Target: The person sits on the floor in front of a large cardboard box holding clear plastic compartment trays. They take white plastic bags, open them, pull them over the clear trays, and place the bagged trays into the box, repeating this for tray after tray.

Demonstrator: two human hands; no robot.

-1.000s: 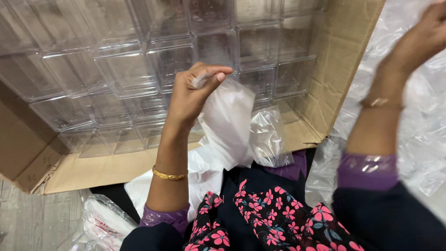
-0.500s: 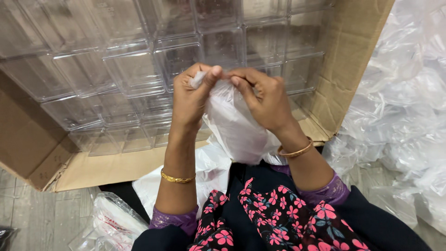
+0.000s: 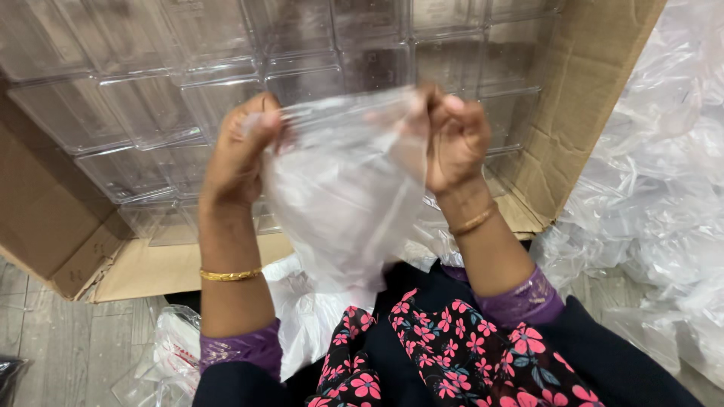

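Both hands were raised in front of the chest, each with its grip clamped on the top edge of a thin clear plastic bag (image 3: 347,211). The left hand (image 3: 237,154) pinched one upper corner between thumb and fingertips, and the right hand (image 3: 452,139) pinched the other, so the mouth of the bag was stretched between them. The bag hung down from that edge, slack and creased, narrowing toward the lap (its lower tip ended just above the flowered cloth). Through the film the fingers of the right hand showed faintly.

A thin gold bangle (image 3: 230,275) sat on the left forearm and another gold bangle (image 3: 473,221) on the right wrist. Purple sleeve cuffs (image 3: 241,350) closed off both forearms, and below them lay dark fabric printed with pink flowers (image 3: 445,354).

Behind the hands stood an open cardboard box (image 3: 596,83), tipped so that its inside faced the camera. It was packed with rows of clear plastic containers (image 3: 151,105), set close together. To the right, a heap of crumpled clear plastic bags (image 3: 656,196) lay on the floor beside the box. More loose bags (image 3: 170,354) lay at the lower left on the grey wooden floor (image 3: 68,354), near the left elbow.
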